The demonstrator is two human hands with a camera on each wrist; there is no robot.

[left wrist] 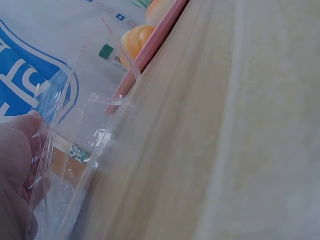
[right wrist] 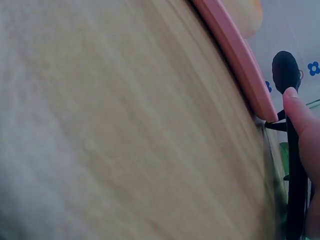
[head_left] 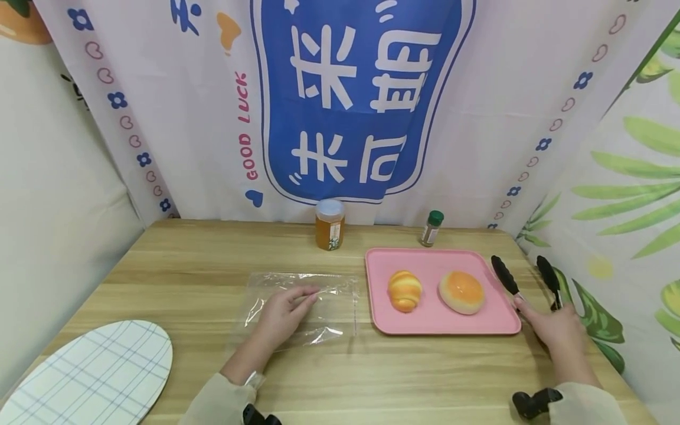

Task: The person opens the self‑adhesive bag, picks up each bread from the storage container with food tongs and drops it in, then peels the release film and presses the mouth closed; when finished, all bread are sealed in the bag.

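Note:
A clear plastic bag [head_left: 332, 316] lies at the middle-left of the table, and my left hand [head_left: 281, 313] pinches it. The left wrist view shows the bag's film raised beside the thumb; some fingers are hidden behind it. At the table's right edge my right hand [head_left: 564, 330] grips a pair of tongs with black tips [head_left: 504, 275]. The two arms of the tongs stand apart and point away from me. Close to their left is a pink tray [head_left: 446, 326], bearing a striped croissant-like roll [head_left: 405, 291] and a round bun [head_left: 461, 293].
A jar of amber contents [head_left: 323, 231] with a pale lid stands at the back of the wooden table [head_left: 212, 254]. Right of it is a small green-capped shaker bottle [head_left: 432, 229]. An oval checked board or mat [head_left: 101, 372] lies front left. Printed cloth [head_left: 467, 147] hangs behind.

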